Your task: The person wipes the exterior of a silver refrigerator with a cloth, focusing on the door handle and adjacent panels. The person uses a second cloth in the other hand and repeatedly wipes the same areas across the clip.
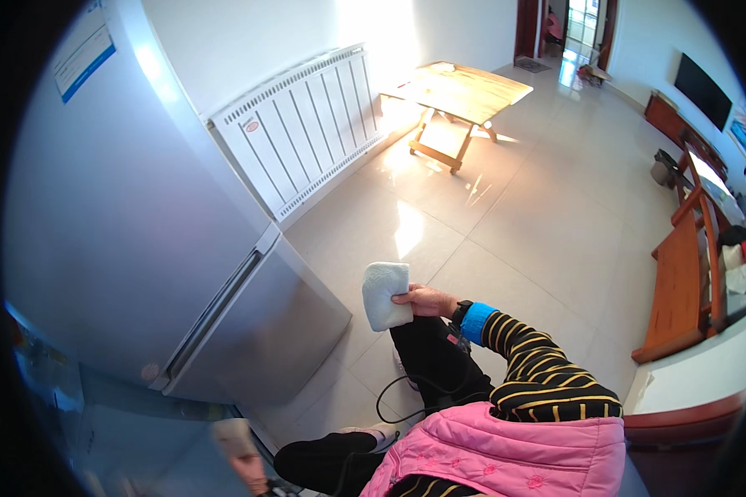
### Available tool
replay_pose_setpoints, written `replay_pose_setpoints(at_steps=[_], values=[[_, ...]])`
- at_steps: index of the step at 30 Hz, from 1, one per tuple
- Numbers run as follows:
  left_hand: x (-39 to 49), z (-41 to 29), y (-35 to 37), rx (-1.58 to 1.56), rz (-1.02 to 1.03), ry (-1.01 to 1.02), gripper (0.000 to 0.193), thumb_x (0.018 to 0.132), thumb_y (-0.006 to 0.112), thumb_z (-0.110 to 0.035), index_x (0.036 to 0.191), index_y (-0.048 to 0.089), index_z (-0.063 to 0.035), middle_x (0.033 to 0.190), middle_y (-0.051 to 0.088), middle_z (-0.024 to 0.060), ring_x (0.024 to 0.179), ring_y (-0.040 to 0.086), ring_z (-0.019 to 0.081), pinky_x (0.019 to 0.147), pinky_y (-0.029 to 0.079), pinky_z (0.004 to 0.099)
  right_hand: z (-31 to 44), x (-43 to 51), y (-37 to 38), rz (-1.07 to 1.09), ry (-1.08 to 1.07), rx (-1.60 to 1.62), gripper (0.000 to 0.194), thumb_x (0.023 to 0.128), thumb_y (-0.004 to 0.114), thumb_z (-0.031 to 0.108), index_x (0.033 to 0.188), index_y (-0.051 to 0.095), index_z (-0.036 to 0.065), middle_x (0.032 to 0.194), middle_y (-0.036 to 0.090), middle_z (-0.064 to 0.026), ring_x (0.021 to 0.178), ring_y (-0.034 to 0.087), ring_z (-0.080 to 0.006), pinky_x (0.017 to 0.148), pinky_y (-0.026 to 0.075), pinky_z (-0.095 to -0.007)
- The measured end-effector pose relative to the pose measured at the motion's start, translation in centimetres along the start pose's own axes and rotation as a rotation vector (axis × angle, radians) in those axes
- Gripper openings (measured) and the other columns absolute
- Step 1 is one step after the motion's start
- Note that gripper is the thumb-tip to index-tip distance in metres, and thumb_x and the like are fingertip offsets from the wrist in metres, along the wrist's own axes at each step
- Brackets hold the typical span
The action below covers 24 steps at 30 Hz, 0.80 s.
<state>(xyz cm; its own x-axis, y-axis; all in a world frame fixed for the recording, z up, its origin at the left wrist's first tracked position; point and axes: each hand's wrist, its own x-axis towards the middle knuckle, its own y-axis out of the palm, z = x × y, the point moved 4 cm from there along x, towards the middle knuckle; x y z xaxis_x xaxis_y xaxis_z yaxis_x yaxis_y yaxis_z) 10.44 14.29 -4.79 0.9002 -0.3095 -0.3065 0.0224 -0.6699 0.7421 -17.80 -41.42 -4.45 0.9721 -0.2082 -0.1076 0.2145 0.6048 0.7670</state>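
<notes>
My right hand (432, 301), with a dark watch and a blue cuff at its wrist, grips a folded pale cloth (385, 297) by its edge, above the tiled floor and near my dark-trousered knee. Low at the left, my left hand (248, 472) is blurred and closed on a beige pad or folded cloth (235, 437). That hand is beside a bluish, glossy surface (155, 441) below the grey refrigerator (161, 205). A thin black cable (382, 397) loops beside my legs.
A white radiator (304, 127) is on the wall beyond the refrigerator. Past it stands a sunlit wooden folding table (466, 93). Wooden furniture (677, 286) lines the right side, below a wall television (702, 92). A person in pink (554, 26) is at the far doorway.
</notes>
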Motion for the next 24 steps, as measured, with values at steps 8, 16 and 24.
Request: replay_pose_setpoints(at_steps=[8, 16, 24], values=[[-4.3, -18.1, 14.2, -0.194, 0.111, 0.746, 0.052, 0.093, 0.052, -0.019, 0.136, 0.031, 0.0028, 0.142, 0.031, 0.0195, 0.131, 0.032, 0.0301, 0.111, 0.029, 0.0408, 0.0, 0.2, -1.8, -0.143, -0.011, -0.127, 0.038, 0.087, 0.057, 0.004, 0.123, 0.046, -0.003, 0.12, 0.053, -0.0132, 0.111, 0.053, -0.0281, 0.099, 0.042, -0.0462], [-4.9, -4.7, 8.5, -0.214, 0.064, 0.424, 0.043, 0.089, 0.059, -0.021, 0.126, 0.046, -0.0038, 0.127, 0.051, 0.0138, 0.118, 0.049, 0.0305, 0.097, 0.045, 0.0441, 0.4, 0.1, -1.6, -0.154, 0.009, -0.138, 0.044, 0.088, 0.055, 0.004, 0.129, 0.04, -0.001, 0.125, 0.05, -0.0153, 0.114, 0.051, -0.0316, 0.096, 0.044, -0.0477], [-6.1, 5.3, 3.4, -0.252, -0.065, 0.162, 0.039, 0.089, 0.059, -0.019, 0.122, 0.049, -0.0017, 0.123, 0.054, 0.0134, 0.116, 0.051, 0.0308, 0.096, 0.044, 0.0474, 0.0, 0.1, -0.7, -0.131, 0.028, -0.116, 0.043, 0.088, 0.057, 0.006, 0.129, 0.042, 0.002, 0.124, 0.05, -0.0143, 0.113, 0.051, -0.0324, 0.092, 0.046, -0.0502]])
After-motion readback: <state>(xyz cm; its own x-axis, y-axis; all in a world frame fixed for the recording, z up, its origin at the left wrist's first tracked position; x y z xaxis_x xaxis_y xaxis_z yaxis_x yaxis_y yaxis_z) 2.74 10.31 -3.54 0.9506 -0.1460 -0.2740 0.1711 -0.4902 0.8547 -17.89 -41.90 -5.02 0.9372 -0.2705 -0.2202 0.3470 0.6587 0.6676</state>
